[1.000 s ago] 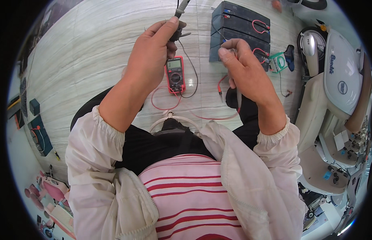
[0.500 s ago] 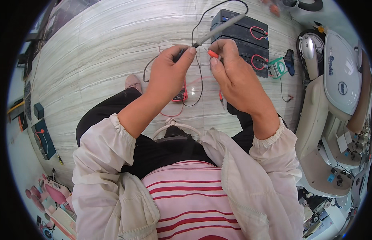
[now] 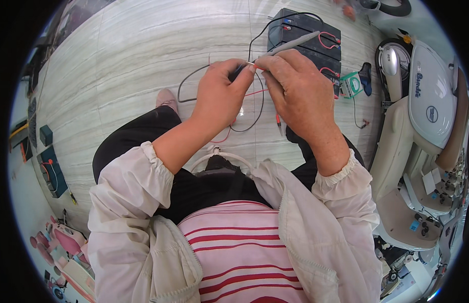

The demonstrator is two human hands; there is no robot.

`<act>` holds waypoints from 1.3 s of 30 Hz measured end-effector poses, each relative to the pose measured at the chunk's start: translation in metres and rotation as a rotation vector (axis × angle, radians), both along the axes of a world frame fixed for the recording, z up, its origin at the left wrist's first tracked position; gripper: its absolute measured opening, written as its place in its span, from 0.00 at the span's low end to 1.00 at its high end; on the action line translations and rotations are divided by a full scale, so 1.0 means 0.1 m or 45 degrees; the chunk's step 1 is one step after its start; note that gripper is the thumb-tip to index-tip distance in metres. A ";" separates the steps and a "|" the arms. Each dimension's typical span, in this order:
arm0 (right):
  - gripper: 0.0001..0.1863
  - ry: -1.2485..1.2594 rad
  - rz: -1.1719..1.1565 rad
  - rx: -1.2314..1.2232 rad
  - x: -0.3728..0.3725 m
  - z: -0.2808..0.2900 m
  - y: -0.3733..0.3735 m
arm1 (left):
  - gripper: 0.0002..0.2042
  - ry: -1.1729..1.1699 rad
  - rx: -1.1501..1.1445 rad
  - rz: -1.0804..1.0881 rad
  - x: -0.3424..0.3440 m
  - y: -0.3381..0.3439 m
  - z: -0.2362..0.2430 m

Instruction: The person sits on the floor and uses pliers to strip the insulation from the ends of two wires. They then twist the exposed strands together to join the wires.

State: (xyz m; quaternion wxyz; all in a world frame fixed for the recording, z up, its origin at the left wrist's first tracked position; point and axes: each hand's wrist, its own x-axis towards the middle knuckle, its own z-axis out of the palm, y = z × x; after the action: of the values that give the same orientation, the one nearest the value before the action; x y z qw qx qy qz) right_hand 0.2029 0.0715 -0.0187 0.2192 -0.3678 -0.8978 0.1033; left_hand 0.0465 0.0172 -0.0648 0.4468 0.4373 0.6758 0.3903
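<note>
My left hand (image 3: pixel 222 91) is closed, thumb against fingers, on the dark end of a grey pen-like test probe (image 3: pixel 295 43). The probe slants up to the right, and a black lead (image 3: pixel 252 43) loops from its far end. A dark piece (image 3: pixel 238 72) also shows inside this hand. Beside it my right hand (image 3: pixel 300 91) pinches a small red piece (image 3: pixel 260 67), mostly covered by the fingers. A thin pale tip (image 3: pixel 250 63) shows between the fingertips of both hands, which nearly touch. Below the left hand, a red meter is almost wholly hidden.
Beyond my right hand stands a block of black batteries (image 3: pixel 307 38) with red wires. A green-and-white box (image 3: pixel 351 85) lies beside it. A red-handled probe (image 3: pixel 279 124) lies on the tiled floor (image 3: pixel 138 55). A white scooter (image 3: pixel 431 91) stands at the right.
My hands have come together, bringing the red piece against the left fingertips. The grey probe has tilted flatter and is partly behind my right hand.
</note>
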 end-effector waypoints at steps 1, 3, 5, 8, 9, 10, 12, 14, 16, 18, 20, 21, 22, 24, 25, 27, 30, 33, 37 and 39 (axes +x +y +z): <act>0.09 0.003 -0.003 0.005 0.00 0.00 0.00 | 0.15 0.018 0.006 -0.002 0.00 0.00 0.01; 0.09 0.009 0.006 -0.004 0.01 0.00 0.00 | 0.15 0.049 0.016 -0.008 0.01 0.00 0.00; 0.10 0.011 0.004 -0.028 0.01 0.00 0.00 | 0.15 0.076 0.024 -0.015 0.00 -0.01 -0.03; 0.12 -0.026 -0.029 -0.129 0.00 0.04 -0.02 | 0.15 0.111 0.039 -0.034 0.00 -0.01 -0.05; 0.13 -0.058 -0.048 -0.191 -0.01 0.07 -0.04 | 0.14 0.138 0.074 -0.035 0.00 -0.02 -0.06; 0.14 -0.092 -0.070 -0.251 -0.01 0.09 -0.05 | 0.14 0.164 0.110 -0.037 0.02 -0.03 -0.06; 0.14 -0.025 -0.096 -0.344 -0.01 0.08 -0.06 | 0.14 0.205 0.127 -0.044 0.03 -0.04 -0.05; 0.14 0.019 -0.127 -0.367 -0.01 0.05 -0.06 | 0.14 0.239 0.089 -0.050 0.04 -0.03 -0.01; 0.13 0.040 -0.162 -0.319 -0.02 0.00 -0.08 | 0.14 0.218 0.130 -0.025 0.06 -0.03 -0.04; 0.11 0.014 -0.214 -0.334 -0.06 -0.02 -0.08 | 0.14 0.234 0.169 -0.031 0.06 -0.04 -0.08; 0.10 -0.034 -0.250 -0.312 -0.08 -0.03 -0.09 | 0.14 0.282 0.205 -0.073 0.06 -0.05 -0.12; 0.09 -0.067 -0.257 -0.282 -0.09 -0.03 -0.10 | 0.14 0.282 0.206 -0.070 0.07 -0.06 -0.12; 0.08 -0.100 -0.262 -0.250 -0.11 -0.02 -0.10 | 0.14 0.284 0.209 -0.065 0.08 -0.06 -0.12; 0.08 -0.220 -0.277 -0.190 -0.12 0.01 -0.10 | 0.14 0.290 0.211 -0.061 0.09 -0.06 -0.12; 0.09 -0.280 -0.285 -0.159 -0.12 0.01 -0.11 | 0.14 0.293 0.210 -0.063 0.10 -0.06 -0.11; 0.07 -0.270 -0.246 -0.126 -0.12 0.01 -0.11 | 0.13 0.298 0.211 -0.069 0.09 -0.05 -0.12; 0.08 -0.216 -0.233 -0.112 -0.12 0.01 -0.11 | 0.13 0.309 0.207 -0.085 0.08 -0.05 -0.13; 0.08 -0.167 -0.234 -0.119 -0.12 -0.01 -0.11 | 0.13 0.325 0.210 -0.097 0.08 -0.06 -0.13; 0.08 -0.160 -0.223 -0.092 -0.11 -0.02 -0.12 | 0.12 0.328 0.211 -0.123 0.07 -0.07 -0.14; 0.09 -0.167 -0.206 -0.076 -0.11 -0.02 -0.10 | 0.12 0.342 0.246 -0.149 0.06 -0.05 -0.17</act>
State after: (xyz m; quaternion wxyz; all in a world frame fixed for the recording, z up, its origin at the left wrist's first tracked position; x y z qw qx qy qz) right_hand 0.1919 0.0620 -0.0208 0.1566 -0.4513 -0.8741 0.0879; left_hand 0.0521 0.0121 -0.0821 0.3304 0.5650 0.6621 0.3650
